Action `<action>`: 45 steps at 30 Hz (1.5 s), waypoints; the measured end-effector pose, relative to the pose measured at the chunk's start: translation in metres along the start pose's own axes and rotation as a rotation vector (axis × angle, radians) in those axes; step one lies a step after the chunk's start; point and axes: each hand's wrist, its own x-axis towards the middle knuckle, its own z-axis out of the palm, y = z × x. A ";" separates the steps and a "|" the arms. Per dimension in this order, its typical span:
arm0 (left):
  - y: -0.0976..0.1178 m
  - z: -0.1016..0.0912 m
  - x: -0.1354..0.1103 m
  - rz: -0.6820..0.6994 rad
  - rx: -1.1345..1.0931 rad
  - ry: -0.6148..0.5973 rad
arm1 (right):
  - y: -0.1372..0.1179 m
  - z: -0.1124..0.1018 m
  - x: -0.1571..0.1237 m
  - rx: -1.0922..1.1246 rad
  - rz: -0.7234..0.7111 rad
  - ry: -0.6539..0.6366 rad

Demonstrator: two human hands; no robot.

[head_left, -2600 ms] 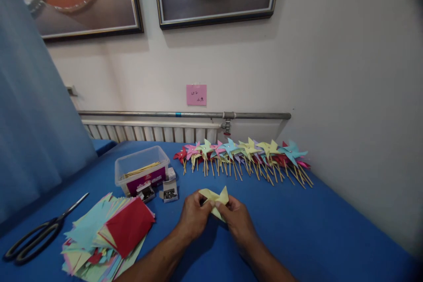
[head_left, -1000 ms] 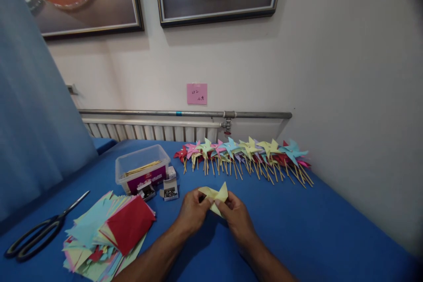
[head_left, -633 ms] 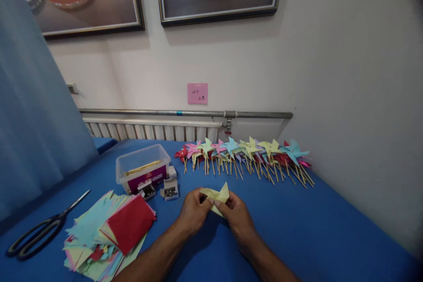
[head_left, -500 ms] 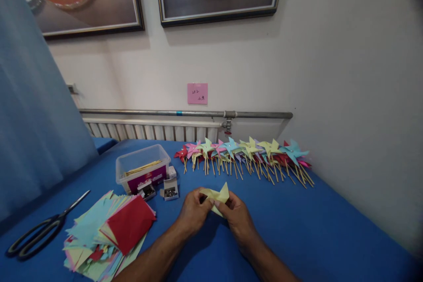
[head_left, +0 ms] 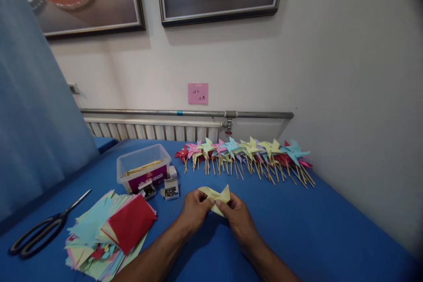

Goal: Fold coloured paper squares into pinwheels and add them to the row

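Head view: left hand [head_left: 194,208] and right hand [head_left: 240,214] finger-pinch yellow paper [head_left: 216,195] at 8 and 4 o'clock. It seems light, crease-prone, best gripped centrally.

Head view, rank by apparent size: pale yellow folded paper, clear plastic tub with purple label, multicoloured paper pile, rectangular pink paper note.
Largest to smallest:
1. Paper pile
2. Plastic tub
3. Yellow paper and pink note: too alike to rank; left hand and right hand partly cover the yellow one.
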 end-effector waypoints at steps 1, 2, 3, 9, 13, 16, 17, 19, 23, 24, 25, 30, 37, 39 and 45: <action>0.000 0.000 0.000 -0.007 -0.011 0.002 | -0.001 0.000 -0.001 -0.002 0.000 0.002; 0.001 0.001 0.000 -0.016 -0.026 -0.004 | -0.001 0.000 -0.001 -0.002 0.000 0.004; 0.002 0.001 -0.001 -0.030 -0.040 -0.010 | -0.001 0.000 -0.001 -0.002 0.001 0.004; 0.007 0.001 -0.002 -0.065 -0.006 0.035 | 0.005 -0.003 0.003 0.020 0.011 0.006; 0.005 0.000 0.000 -0.013 0.036 0.053 | 0.006 -0.002 0.003 0.079 0.042 -0.003; 0.004 0.000 0.000 0.011 0.033 0.057 | 0.006 -0.002 0.003 0.091 0.047 -0.018; 0.004 0.001 0.000 0.011 0.030 0.058 | 0.007 -0.002 0.004 0.088 0.045 -0.018; 0.005 0.001 -0.001 0.002 0.022 0.053 | 0.010 -0.004 0.006 0.088 0.042 -0.010; 0.007 0.002 -0.002 -0.040 0.010 0.037 | 0.019 -0.007 0.011 0.086 0.051 0.013; 0.007 0.002 -0.002 -0.052 0.007 0.042 | 0.020 -0.007 0.012 0.077 0.055 0.015; 0.006 0.002 -0.002 -0.063 0.001 0.048 | 0.021 -0.007 0.012 0.068 0.056 0.017; 0.003 0.001 0.000 -0.070 -0.029 0.041 | 0.020 -0.008 0.012 0.055 0.060 -0.006; 0.007 0.002 -0.002 -0.115 -0.078 0.018 | 0.023 -0.010 0.014 0.069 0.052 0.004; 0.009 0.003 -0.003 -0.120 -0.086 0.000 | 0.023 -0.010 0.014 0.064 0.049 0.008; 0.010 0.003 -0.003 -0.127 -0.138 -0.045 | 0.019 -0.008 0.012 0.045 0.051 0.016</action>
